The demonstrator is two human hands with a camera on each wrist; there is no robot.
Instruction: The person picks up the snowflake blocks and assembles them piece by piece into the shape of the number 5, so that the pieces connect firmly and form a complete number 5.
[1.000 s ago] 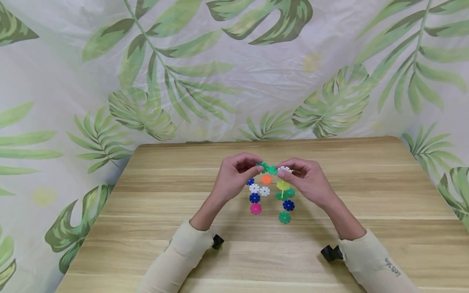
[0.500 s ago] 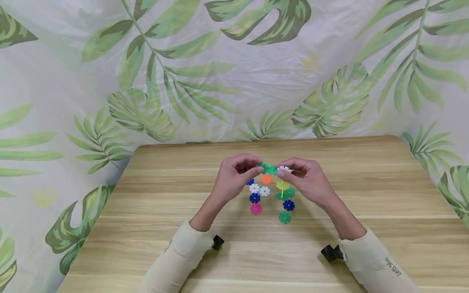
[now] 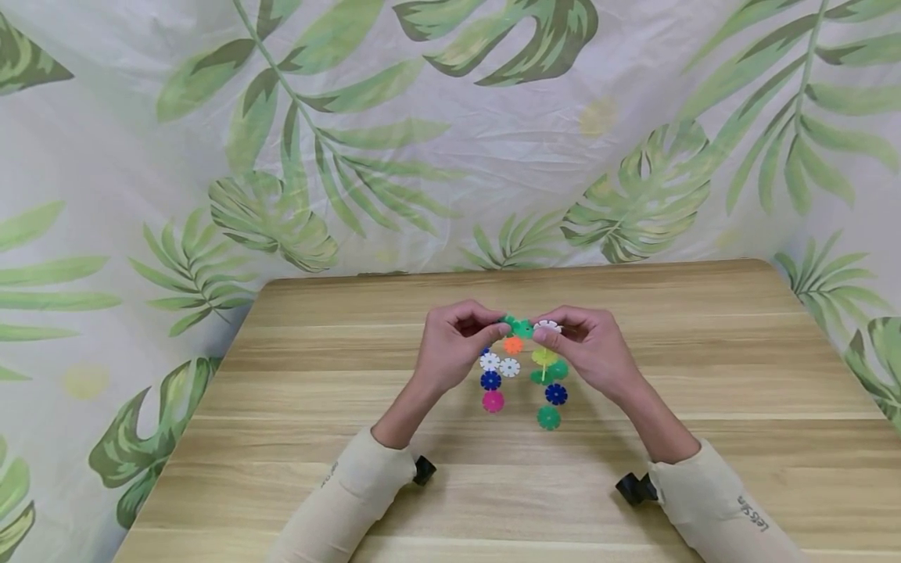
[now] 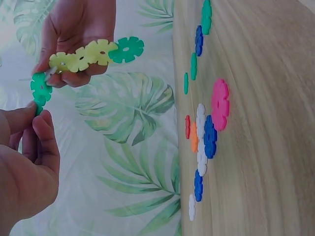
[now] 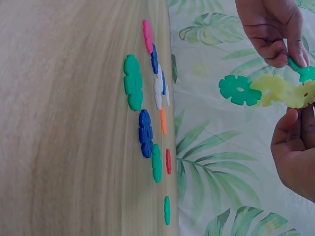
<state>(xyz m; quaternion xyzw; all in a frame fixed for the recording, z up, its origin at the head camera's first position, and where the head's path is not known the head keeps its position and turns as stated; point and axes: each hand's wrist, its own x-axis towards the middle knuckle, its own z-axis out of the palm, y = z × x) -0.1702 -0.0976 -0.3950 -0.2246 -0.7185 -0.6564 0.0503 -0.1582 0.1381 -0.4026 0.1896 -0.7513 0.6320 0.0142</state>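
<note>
Both hands hold a linked chain of notched plastic snowflake discs above the table. My left hand (image 3: 454,348) pinches a green disc (image 4: 41,87) at one end of the chain between thumb and fingers. My right hand (image 3: 594,348) pinches the chain at a white disc (image 3: 547,325), beside the green ones. From there a row of yellow discs (image 4: 80,60) hangs toward me, with another green disc (image 5: 239,90) at its far end. In the left wrist view, the right fingers partly hide the white disc.
Loose discs lie on the wooden table (image 3: 317,469) below the hands: pink (image 3: 493,401), dark blue (image 3: 556,393), white (image 3: 510,367), orange (image 3: 514,345), green (image 3: 548,417) and red (image 4: 187,127). A leaf-print cloth (image 3: 493,156) hangs behind the table's back edge.
My left hand and forearm have shifted slightly to the right, toward the right hand. The right hand stays nearly still; both keep their grip on the chain.
</note>
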